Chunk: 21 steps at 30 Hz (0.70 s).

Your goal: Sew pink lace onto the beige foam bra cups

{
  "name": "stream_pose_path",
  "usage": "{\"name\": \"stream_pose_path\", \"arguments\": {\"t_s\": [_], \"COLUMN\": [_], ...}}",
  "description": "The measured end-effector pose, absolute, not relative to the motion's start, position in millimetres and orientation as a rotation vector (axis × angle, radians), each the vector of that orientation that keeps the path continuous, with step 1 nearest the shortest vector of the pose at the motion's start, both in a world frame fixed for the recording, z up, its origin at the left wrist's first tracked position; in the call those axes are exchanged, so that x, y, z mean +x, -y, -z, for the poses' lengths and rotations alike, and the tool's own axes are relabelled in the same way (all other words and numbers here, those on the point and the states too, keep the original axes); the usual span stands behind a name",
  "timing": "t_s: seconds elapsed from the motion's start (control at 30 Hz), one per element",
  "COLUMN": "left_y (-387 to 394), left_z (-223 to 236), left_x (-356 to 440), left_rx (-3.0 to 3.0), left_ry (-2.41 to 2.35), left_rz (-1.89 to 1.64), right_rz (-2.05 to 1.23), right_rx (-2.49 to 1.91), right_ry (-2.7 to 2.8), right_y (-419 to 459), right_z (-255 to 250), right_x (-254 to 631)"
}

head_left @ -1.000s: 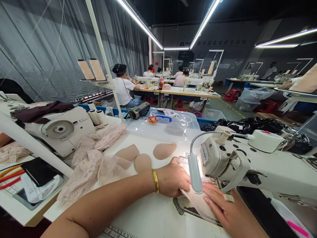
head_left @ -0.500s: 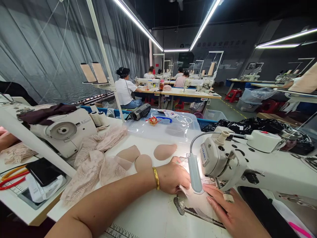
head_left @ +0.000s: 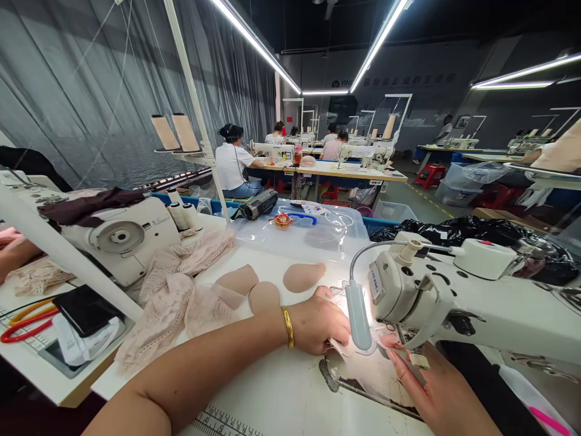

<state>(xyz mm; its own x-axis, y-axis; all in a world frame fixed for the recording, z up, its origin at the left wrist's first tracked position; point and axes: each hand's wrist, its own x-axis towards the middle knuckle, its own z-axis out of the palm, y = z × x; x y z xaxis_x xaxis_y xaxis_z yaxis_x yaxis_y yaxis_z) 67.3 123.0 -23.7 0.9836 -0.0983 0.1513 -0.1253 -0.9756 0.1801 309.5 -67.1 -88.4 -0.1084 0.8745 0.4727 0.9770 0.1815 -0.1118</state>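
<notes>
My left hand point(head_left: 320, 324), a gold bangle at its wrist, is closed with curled fingers on a pale pink piece of fabric point(head_left: 363, 370) beneath the sewing machine head point(head_left: 384, 284). My right hand point(head_left: 431, 375) lies with fingers stretched out along the fabric's right side, close to the presser foot area. A grey lamp point(head_left: 358, 318) on a bendy neck lights the spot and hides part of the cloth and the needle. Several beige cup-shaped pieces point(head_left: 303, 277) lie on the table left of the machine.
Pale pink lace point(head_left: 175, 303) is heaped on the left side of the table. A clear plastic bin lid point(head_left: 254, 233) lies behind, carrying a black camcorder point(head_left: 259, 204). Another sewing machine point(head_left: 120, 239) stands at left. People sit at machines further back.
My right hand has slid slightly rightwards over the fabric. My left hand keeps its hold in nearly the same place. A person now shows at the far right back.
</notes>
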Motion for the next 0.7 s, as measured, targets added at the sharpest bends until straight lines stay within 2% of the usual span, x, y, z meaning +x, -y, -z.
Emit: {"name": "stream_pose_path", "arguments": {"t_s": [0.3, 0.7], "left_y": [-121, -120], "left_z": [29, 33], "left_x": [66, 65], "left_rx": [2.927, 3.000], "left_ry": [0.195, 0.147], "left_rz": [-0.296, -0.340], "right_rz": [0.203, 0.388], "right_rx": [-1.811, -1.661], "right_ry": [1.994, 1.969], "right_y": [68, 67], "right_z": [92, 71], "right_x": [309, 294]}}
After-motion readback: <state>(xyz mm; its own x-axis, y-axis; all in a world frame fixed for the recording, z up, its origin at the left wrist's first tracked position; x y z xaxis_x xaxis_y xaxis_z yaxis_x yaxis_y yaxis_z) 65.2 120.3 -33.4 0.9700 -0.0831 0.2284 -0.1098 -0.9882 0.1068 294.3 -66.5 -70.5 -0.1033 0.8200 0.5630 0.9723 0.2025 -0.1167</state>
